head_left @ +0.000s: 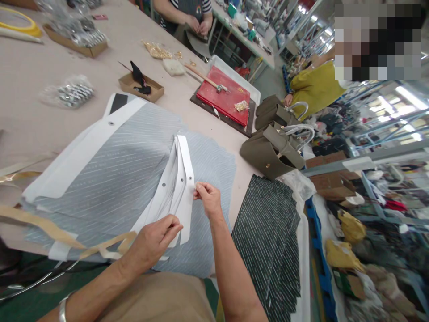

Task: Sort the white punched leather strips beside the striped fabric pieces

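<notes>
Grey-blue striped lining pieces (127,152) lie in overlapping layers before me. Across them fans a group of white strips (186,197), each with a small round metal snap; the topmost reaches between my hands. The fingers of my right hand (209,199) are pinched together at that strip's right edge, close to its snap. My left hand (152,241) is closed over the strips' lower left side, thumb and forefinger together; what lies between them is hidden. A longer white strip (97,138) with a snap borders the lining at the left.
Tan tape (43,226) trails at the front left. Beyond lie a small cardboard box (152,91), bagged metal parts (75,92) and a hammer (209,80) on a red board (221,96). Olive handbags (271,152) and dark striped fabric (268,241) are right. Two other people are nearby.
</notes>
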Demonstrator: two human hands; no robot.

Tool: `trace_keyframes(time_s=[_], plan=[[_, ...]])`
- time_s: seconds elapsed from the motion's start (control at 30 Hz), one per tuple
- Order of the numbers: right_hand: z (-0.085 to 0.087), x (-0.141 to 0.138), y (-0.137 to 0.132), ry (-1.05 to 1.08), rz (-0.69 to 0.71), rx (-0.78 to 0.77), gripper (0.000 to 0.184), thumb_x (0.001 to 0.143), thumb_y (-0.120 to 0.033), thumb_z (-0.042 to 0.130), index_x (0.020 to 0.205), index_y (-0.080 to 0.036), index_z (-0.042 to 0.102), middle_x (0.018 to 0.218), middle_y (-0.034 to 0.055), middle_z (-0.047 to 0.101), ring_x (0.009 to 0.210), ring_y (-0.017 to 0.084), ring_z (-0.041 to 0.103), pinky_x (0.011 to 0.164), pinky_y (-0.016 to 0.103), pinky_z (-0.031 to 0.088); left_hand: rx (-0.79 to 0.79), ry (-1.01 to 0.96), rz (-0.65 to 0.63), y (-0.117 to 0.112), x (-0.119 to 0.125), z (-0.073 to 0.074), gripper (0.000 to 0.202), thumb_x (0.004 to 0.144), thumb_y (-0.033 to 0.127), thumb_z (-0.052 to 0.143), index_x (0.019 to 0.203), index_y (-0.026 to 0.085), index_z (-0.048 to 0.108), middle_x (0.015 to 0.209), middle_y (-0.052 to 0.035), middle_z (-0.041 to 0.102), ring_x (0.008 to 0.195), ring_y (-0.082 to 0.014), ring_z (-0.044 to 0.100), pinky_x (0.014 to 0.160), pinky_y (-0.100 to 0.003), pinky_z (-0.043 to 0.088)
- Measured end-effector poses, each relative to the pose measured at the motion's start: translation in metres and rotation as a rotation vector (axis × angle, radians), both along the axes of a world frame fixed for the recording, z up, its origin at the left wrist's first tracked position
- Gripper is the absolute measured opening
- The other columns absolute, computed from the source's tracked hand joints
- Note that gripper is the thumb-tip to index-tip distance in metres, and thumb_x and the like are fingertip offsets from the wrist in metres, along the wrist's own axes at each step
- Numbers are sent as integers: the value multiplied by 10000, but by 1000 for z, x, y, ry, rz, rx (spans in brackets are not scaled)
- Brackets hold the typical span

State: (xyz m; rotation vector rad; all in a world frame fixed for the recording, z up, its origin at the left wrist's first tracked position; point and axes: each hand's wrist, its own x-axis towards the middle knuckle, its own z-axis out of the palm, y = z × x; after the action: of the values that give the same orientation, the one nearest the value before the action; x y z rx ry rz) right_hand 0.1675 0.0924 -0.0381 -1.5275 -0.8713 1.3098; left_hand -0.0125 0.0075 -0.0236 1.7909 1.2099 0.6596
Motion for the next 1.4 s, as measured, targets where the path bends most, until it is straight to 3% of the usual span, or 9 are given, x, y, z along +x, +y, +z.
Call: trace_keyframes(time_s=[0.17,0.37,0.47,0.57,0.67,0.83,1.0,1.23,1.4], plan=[[-9,0,34,-109,109,9,301,697,-447,702,744,-149,698,544,-34,598,480,91,524,471,209,459,-83,-82,12,-3,2,-24,256,952,325,437,738,219,529,1032,-50,677,895,-179,651,775,-283,507],[-11,-4,46,-396,231,-4,215,764,-371,644,840,-181,711,512,-67,576,479,108,548,502,216,442,-96,-82,-3,-3,-2,-34,227,955,295,426,783,221,555,1035,-57,655,896,-181,647,807,-301,514],[-12,1,51,-513,265,-36,385,711,-399,740,1037,-210,661,479,-102,546,443,119,550,498,224,435,-98,-85,-5,-3,-3,-35,227,956,281,420,777,221,545,1053,-55,645,913,-181,645,814,-303,510],[-11,5,48,-545,196,-80,443,726,-478,735,1042,-191,618,482,-111,512,424,115,523,484,224,425,-91,-97,5,-2,-3,-33,226,947,280,430,757,221,537,1040,-56,649,907,-184,642,802,-301,515],[-7,0,34,-585,143,0,437,803,-506,657,1080,-174,595,629,-54,586,556,131,577,579,251,480,-90,-100,9,-2,-3,-31,210,940,280,437,784,224,565,992,-49,656,865,-180,638,782,-297,520],[2,-16,13,-858,312,186,661,695,-435,790,1249,-175,543,1130,105,614,1015,243,582,928,401,476,-77,-86,2,-5,-2,-31,212,940,292,443,792,223,578,1007,-47,650,870,-174,638,800,-293,513],[-2,-12,15,-828,358,145,590,777,-400,719,1283,-147,552,1140,121,612,969,222,595,931,388,478,-63,-72,24,-6,0,-29,231,934,318,449,757,224,563,1030,-51,659,871,-180,649,793,-297,517],[-7,20,10,-623,202,181,369,879,-283,483,1193,-188,651,985,39,702,864,178,633,869,317,490,-50,-50,61,-7,2,-32,277,923,387,474,720,222,564,1015,-47,672,887,-190,651,810,-296,508],[-3,90,-24,-542,-53,225,360,842,-351,475,1032,-165,718,948,41,728,902,212,649,887,341,497,-79,-76,54,-10,3,-23,312,910,433,508,690,217,554,835,-8,658,768,-168,631,713,-254,488]])
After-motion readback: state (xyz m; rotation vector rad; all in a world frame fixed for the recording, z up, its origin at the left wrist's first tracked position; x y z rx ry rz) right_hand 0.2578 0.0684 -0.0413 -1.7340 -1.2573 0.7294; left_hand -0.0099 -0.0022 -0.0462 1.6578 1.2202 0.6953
